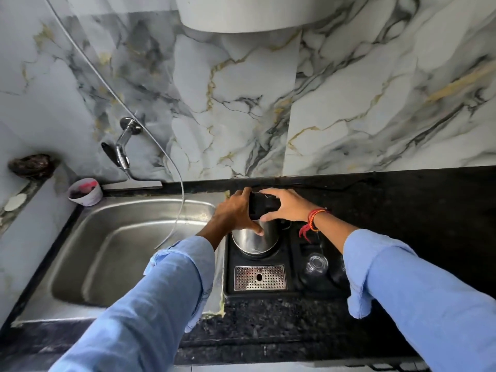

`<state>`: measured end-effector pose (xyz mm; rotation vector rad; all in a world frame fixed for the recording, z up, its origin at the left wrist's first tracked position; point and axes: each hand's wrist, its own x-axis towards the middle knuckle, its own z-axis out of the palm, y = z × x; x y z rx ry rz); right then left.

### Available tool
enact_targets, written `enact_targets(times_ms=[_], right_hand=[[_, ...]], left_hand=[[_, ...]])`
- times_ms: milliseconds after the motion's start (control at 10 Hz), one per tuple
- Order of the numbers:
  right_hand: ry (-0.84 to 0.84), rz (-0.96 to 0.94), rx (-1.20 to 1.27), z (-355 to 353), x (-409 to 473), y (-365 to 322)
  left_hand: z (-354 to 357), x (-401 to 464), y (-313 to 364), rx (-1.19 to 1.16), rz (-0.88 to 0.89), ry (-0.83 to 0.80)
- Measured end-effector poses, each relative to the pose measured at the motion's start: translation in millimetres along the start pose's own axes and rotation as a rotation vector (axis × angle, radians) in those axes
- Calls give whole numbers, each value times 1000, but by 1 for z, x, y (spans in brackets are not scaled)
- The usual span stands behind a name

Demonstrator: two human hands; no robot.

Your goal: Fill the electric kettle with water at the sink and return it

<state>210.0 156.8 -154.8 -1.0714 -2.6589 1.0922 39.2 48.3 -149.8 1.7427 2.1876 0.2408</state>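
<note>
Kettle: We see the steel electric kettle (255,237) standing on the black tray (292,292) on the dark counter (416,210), directly under and between both hands, just right of the sink (120,237).
Left hand: Our view has the left hand (236,213) wrapped around the kettle's left side, thumb pressed on the steel body, fingers curled over the black top.
Right hand: The right hand (287,206) lies over the kettle's black lid from the right, fingers spread and touching it; we cannot tell whether it grips or only rests there.
Wrist: A red and orange thread band (312,221) circles the right wrist; both arms wear light blue sleeves (161,299).
Below the hands: A perforated metal drip grate (259,277) sits in the tray, nearer to us than the kettle.
Right of the hands: We make out an upturned clear glass (316,264) in a tray recess, beneath the right forearm.
Left of the hands: The sink basin lies beside the left forearm, with a chrome tap (124,146) on the marble wall (349,89) above and a thin hose (177,210) hanging into it.
Far left: A small white cup (86,193) stands at the sink's back corner.
</note>
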Motion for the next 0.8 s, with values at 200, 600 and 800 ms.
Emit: enact_targets(times_ms=[200, 600, 800], right_hand=[[-17, 25, -51, 4, -12, 13], [258, -168, -377, -46, -39, -41], [800, -540, -541, -135, -52, -132]], left_hand=[[11, -1, 12, 34, -11, -17], [-60, -29, 13, 115, 42, 116], [-203, -48, 20, 157, 152, 670]])
